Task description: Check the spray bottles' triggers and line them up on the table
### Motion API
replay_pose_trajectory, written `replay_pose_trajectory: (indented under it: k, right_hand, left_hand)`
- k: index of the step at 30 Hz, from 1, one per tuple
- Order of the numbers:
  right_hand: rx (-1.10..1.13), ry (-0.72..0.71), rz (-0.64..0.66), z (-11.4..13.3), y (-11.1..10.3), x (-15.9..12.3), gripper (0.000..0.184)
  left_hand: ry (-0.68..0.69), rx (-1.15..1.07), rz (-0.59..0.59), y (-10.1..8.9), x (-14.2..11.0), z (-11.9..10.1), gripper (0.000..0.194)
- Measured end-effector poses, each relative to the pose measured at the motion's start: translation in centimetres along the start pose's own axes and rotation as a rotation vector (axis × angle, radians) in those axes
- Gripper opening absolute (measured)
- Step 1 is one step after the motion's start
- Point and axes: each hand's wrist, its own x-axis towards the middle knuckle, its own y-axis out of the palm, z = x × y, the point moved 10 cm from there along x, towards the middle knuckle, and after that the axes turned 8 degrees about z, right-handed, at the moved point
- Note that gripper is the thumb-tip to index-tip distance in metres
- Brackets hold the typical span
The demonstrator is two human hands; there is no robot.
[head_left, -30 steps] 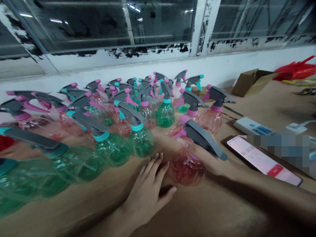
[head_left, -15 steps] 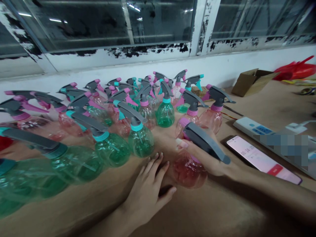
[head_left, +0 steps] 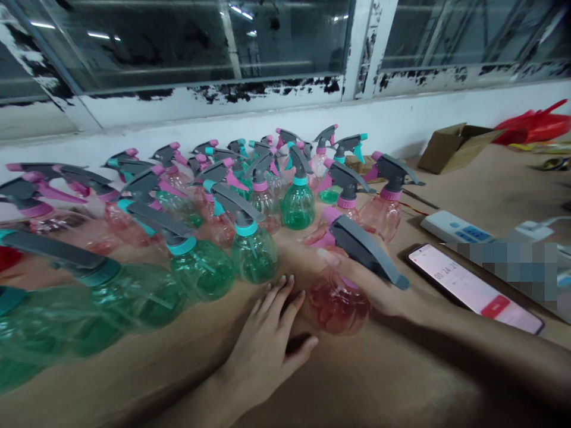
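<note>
My right hand (head_left: 379, 282) is wrapped round the neck of a pink spray bottle (head_left: 336, 306) with a grey and pink trigger head. Its round body stands on or just above the brown table (head_left: 383, 386); I cannot tell which. Flat on the table to its left lies my left hand (head_left: 267, 333), fingers stretched out and holding nothing. Just beyond those fingertips stands a green spray bottle (head_left: 254, 255) with a turquoise collar. Another green spray bottle (head_left: 203, 267) is beside it on the left.
Several more pink and green spray bottles crowd the table's left and back, among them a green one (head_left: 298, 205). On the right are a phone (head_left: 468, 285) showing a timer, a white power strip (head_left: 455, 227), an open cardboard box (head_left: 457, 148) and a red plastic bag (head_left: 533, 126).
My right hand has shifted the pink spray bottle slightly to the left and away from me. My left hand has stayed in place.
</note>
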Motion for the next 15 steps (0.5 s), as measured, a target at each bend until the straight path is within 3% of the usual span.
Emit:
replay_pose_trajectory:
  k: [15]
  right_hand:
    - [0.035, 0.028, 0.027, -1.1, 0.2, -0.2, 0.015]
  left_hand:
    - [-0.005, -0.003, 0.017, 0.2, 0.0, 0.1, 0.055]
